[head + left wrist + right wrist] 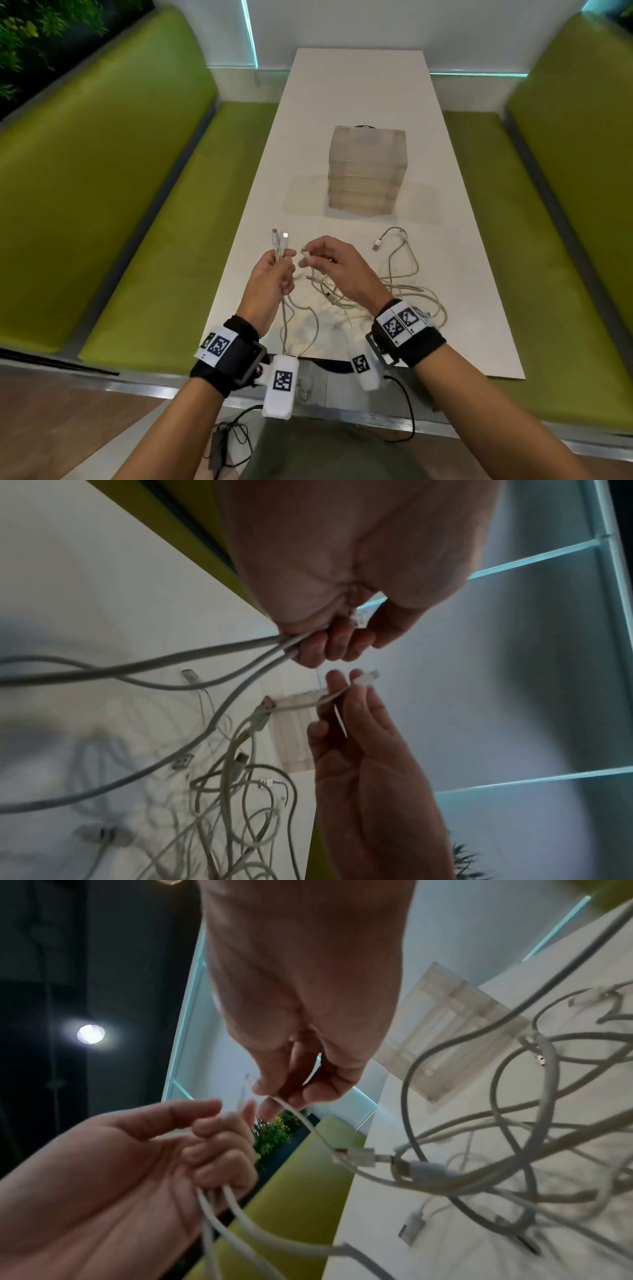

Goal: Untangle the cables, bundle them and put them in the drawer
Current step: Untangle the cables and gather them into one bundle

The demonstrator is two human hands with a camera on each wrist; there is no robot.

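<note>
Green bench seats run down both sides of a long white table (359,102), and a frosted plastic drawer unit (366,171) sits mid-table, so I'll use that as the landmark. All its drawers look closed, so nothing's stowed yet as far as I can tell.

On the near side of the unit, toward the person, lies the tangle of cables (394,287): thin, pale, round cords looped over each other, some smooth and some that look braided, with small metal-tipped plugs poking out. One USB plug (376,246) lies loose, near-right of the unit.

Left hand (270,277) is curled round two cable ends, plugs (281,238) sticking up and pointing toward the unit, cords trailing down and back to the table edge. Right hand (332,263) is just beside it, thumb and fingertips pinching a third white plug (366,680), its cord dropping back into the pile on the right.

What matters next, I reckon: that third plug sits just right of the left hand's bunch, with a small gap between them. Its long axis lies roughly crosswise to the upright pair, so it'd want turning parallel before sliding in alongside. The right hand is obviously the one to bring it across. Early days, the pile's still properly knotted.
</note>
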